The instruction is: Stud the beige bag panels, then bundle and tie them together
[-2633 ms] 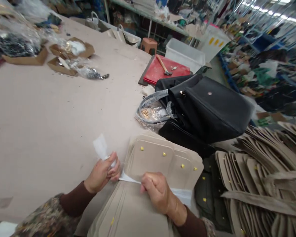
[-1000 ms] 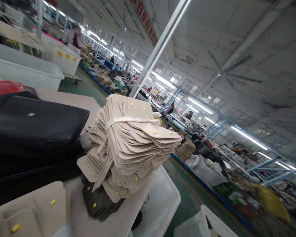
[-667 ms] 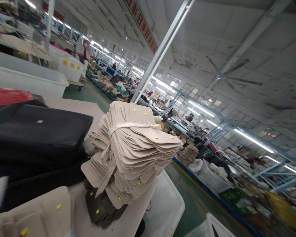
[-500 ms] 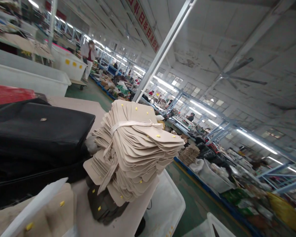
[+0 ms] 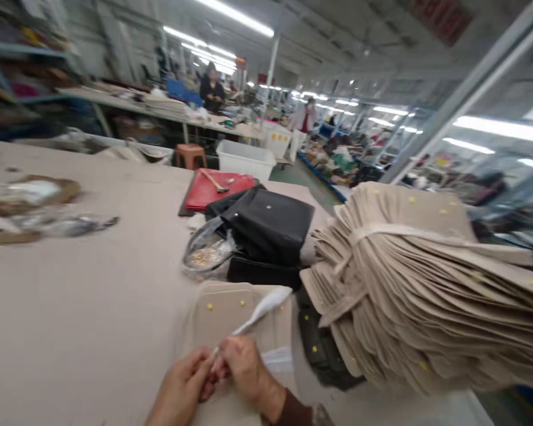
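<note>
My left hand (image 5: pixel 183 378) and my right hand (image 5: pixel 245 362) are close together at the lower middle, fingers pinched on a thin white strip (image 5: pixel 265 305). Its wider free end reaches up and to the right. Beneath the hands lies a stack of flat beige panels (image 5: pixel 224 294) with small yellow tabs. Another white piece (image 5: pixel 279 358) lies on this stack. On the right stands a tall bundle of similar beige panels (image 5: pixel 400 284), tied round with a pale band (image 5: pixel 408 229). Dark pieces with yellow tabs (image 5: pixel 322 352) sit below the bundle.
Behind the stack are a black leather-like bag (image 5: pixel 278 222), a clear plastic bag of gold-coloured bits (image 5: pixel 206 255) and a hammer (image 5: pixel 215 180) on a red slab (image 5: pixel 198 192). Blurred plastic packets (image 5: pixel 66 225) lie at left on the table (image 5: pixel 93 307). Two people stand farther back.
The view has swung left and down, bringing both hands and more of the table into sight. The white strip, seen without hands before, now shows between my fingers.
</note>
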`<state>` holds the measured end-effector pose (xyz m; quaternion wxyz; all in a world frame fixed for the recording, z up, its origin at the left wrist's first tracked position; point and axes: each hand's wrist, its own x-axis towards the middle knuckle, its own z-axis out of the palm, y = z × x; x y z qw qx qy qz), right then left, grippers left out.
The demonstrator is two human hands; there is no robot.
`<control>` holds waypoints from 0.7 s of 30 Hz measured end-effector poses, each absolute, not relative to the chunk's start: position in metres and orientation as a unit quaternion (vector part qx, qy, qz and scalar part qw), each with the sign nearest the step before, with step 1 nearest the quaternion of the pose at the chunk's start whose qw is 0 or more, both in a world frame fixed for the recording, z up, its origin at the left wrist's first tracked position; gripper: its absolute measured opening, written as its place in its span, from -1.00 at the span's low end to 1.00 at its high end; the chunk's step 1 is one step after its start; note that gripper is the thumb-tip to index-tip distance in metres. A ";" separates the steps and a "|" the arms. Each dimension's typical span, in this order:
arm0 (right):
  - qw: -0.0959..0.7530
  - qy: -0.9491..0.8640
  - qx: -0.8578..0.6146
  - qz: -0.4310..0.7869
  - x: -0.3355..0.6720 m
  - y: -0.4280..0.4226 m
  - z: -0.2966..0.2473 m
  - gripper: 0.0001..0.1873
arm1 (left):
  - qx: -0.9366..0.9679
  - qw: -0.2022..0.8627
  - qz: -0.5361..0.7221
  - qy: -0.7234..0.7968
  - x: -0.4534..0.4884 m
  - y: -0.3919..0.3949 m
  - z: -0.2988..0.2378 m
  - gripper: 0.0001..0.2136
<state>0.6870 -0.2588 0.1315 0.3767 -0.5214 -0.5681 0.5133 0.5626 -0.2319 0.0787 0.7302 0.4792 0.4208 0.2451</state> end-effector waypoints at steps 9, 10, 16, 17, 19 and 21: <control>0.273 -0.744 -0.529 0.304 0.656 -0.229 0.126 -0.59 | 0.527 0.655 0.290 0.457 0.539 -0.241 0.095 -0.76; 0.246 -0.754 -0.533 0.294 0.653 -0.226 0.127 -0.60 | 0.520 0.656 0.301 0.457 0.538 -0.240 0.093 -0.78; 0.222 -0.740 -0.548 0.321 0.672 -0.240 0.141 -0.49 | 0.469 0.676 0.315 0.474 0.540 -0.241 0.072 -0.61; 0.216 -0.729 -0.566 0.318 0.681 -0.248 0.143 -0.41 | 0.462 0.685 0.306 0.473 0.542 -0.242 0.071 -0.57; 0.194 -0.714 -0.594 0.317 0.697 -0.262 0.140 -0.60 | 0.447 0.697 0.293 0.478 0.543 -0.243 0.073 -0.51; 0.175 -0.716 -0.595 0.319 0.708 -0.274 0.132 -0.84 | 0.428 0.704 0.288 0.488 0.542 -0.242 0.078 -0.50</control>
